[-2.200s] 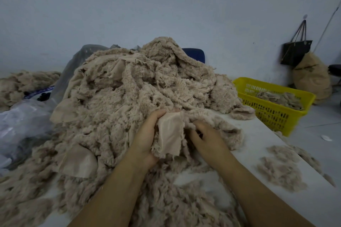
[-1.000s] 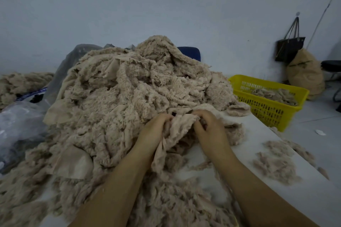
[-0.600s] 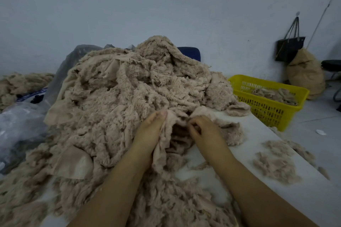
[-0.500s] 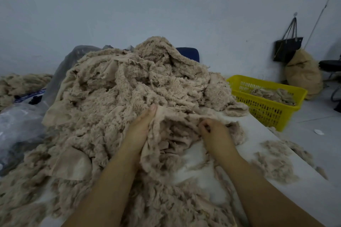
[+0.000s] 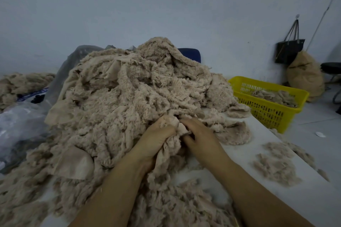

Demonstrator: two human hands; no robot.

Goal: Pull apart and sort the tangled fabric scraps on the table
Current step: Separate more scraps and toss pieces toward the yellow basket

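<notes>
Both hands were closed on one beige scrap (image 5: 168,153) at the near edge of a big heap (image 5: 129,94) of tangled cloth. The left hand (image 5: 156,140) had its fingers curled round a bunched fold, with the rest of the piece hanging below its palm. The right hand (image 5: 201,134), just beside it and almost touching, had its fingers bent down into the same fold at the top. How its thumb lay could not be made out. Neither hand was spread; both were clamped on the fabric, close together, as if ready to draw it apart.

The sorting looked barely begun. The heap stood high across most of the white table (image 5: 317,201) and spilled towards the viewer under both forearms. It was all one fuzzy, frayed beige mass with a few smoother flat patches showing. On the bare tabletop to the right lay a few small loose tufts (image 5: 275,169), well apart from the heap. Past the table's far right edge stood a yellow basket (image 5: 267,114) with a low layer of similar cloth in it. If that was the sorted lot, it was a small share of the whole, and nearly everything was left to separate.

To the left, clear plastic sheeting (image 5: 20,121) lay beside the heap.
</notes>
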